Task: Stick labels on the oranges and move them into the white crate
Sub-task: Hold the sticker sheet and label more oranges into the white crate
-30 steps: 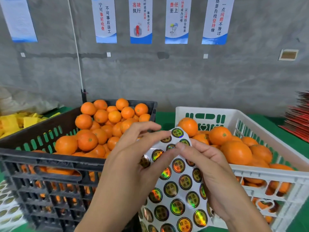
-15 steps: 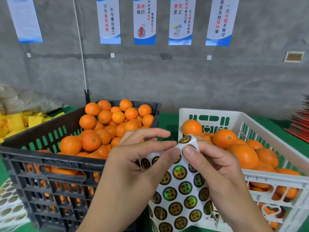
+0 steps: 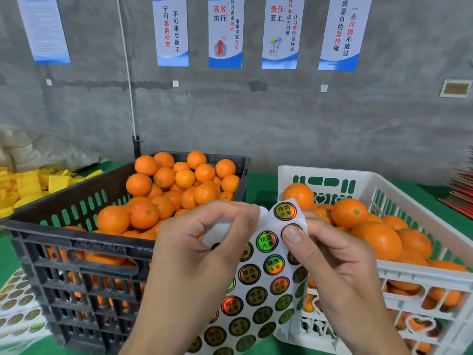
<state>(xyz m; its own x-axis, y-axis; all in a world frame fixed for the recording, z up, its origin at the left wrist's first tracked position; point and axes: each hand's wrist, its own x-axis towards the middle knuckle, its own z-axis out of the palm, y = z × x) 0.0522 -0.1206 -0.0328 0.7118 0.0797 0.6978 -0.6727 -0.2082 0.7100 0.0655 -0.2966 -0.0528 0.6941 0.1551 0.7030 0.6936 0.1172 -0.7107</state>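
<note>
Head view: your left hand pinches the top corner of the label sheet, fingers curled round its bent-back edge, while your right hand pinches the sheet's upper right, thumb pressed on a round label. Oranges fill the black crate at the table's left; the white crate at its right holds more.

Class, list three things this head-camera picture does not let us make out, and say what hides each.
1. Head view: whether the oranges in the white plastic crate bear labels; none face the camera.
2. Label under the right hand's thumb on the white sticker sheet: covered, so lifted or not is unknown.
3. Sheet's lower end: cut off by the bottom edge.
</note>
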